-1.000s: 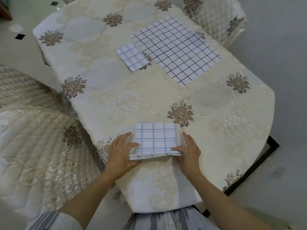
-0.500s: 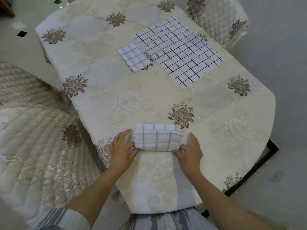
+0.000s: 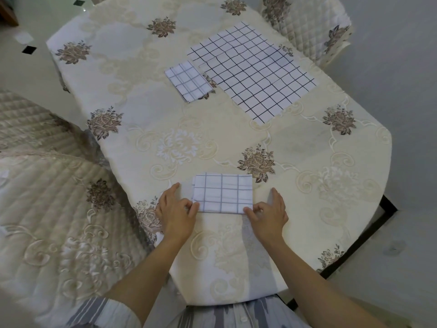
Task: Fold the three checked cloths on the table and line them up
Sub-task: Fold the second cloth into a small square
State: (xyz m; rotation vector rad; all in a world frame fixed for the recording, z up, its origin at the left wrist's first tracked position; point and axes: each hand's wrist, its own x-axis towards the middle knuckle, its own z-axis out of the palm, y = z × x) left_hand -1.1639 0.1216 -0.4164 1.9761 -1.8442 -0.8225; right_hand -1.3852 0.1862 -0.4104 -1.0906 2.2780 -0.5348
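A white cloth with grey checks (image 3: 222, 194) lies folded into a small rectangle near the table's front edge. My left hand (image 3: 176, 210) pinches its near left corner and my right hand (image 3: 268, 210) pinches its near right corner. Farther back, a second folded checked cloth (image 3: 188, 81) lies flat. Right beside it a large white cloth with black checks (image 3: 251, 72) lies spread out unfolded.
The table (image 3: 307, 150) wears a cream tablecloth with brown flowers. A quilted chair (image 3: 307, 24) stands at the far right corner and another quilted seat (image 3: 47, 185) close on the left. A wall runs along the right.
The near half of the near cloth was lifted and folded away from me onto the far half. The cloth now lies flat as a smaller rectangle, with both hands at its near corners.
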